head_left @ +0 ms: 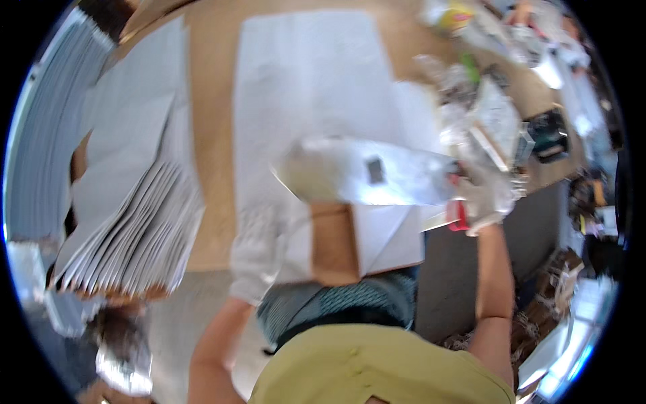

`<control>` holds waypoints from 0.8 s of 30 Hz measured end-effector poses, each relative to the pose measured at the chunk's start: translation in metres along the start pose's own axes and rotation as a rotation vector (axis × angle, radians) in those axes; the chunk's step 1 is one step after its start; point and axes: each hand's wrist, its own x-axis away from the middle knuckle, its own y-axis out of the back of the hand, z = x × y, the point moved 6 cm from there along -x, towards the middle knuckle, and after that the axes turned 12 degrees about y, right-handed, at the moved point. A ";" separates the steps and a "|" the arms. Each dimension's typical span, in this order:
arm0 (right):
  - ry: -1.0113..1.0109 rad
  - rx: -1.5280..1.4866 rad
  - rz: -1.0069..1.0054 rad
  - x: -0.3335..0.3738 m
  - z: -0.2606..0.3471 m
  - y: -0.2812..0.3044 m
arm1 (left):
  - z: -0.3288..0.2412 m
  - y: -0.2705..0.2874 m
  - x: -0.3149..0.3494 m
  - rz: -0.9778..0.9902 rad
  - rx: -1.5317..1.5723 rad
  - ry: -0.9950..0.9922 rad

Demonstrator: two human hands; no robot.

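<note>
My left hand [258, 254], in a white glove, lies flat with its fingers stretched forward on the near left part of a long white sheet [303, 74]. My right hand [490, 202], gloved too, is closed at the right end of a long, shiny, whitish translucent thing [397, 174] with a dark square patch. This thing is smeared by motion and extends leftward above the sheet; its kind I cannot make out. A red part [457, 215] shows beside the right hand. Below it, a folded white flap [387, 239] borders a bare brown patch [334, 246].
A fanned stack of white sheets [138, 222] lies at the left of the brown table [212, 135]. Farther left stands a tall stack of sheets [54, 135]. Plastic wrappings [457, 87] and a dark green box [548, 135] crowd the right side.
</note>
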 end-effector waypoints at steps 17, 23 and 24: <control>0.281 0.185 0.279 0.007 0.022 -0.111 | 0.056 0.013 -0.025 0.254 0.448 -0.228; 1.008 0.643 0.242 -0.002 0.067 -0.117 | -0.002 0.032 -0.019 0.107 0.067 -0.380; 0.871 0.724 0.372 -0.012 0.067 -0.127 | -0.012 0.025 -0.012 0.119 0.033 -0.376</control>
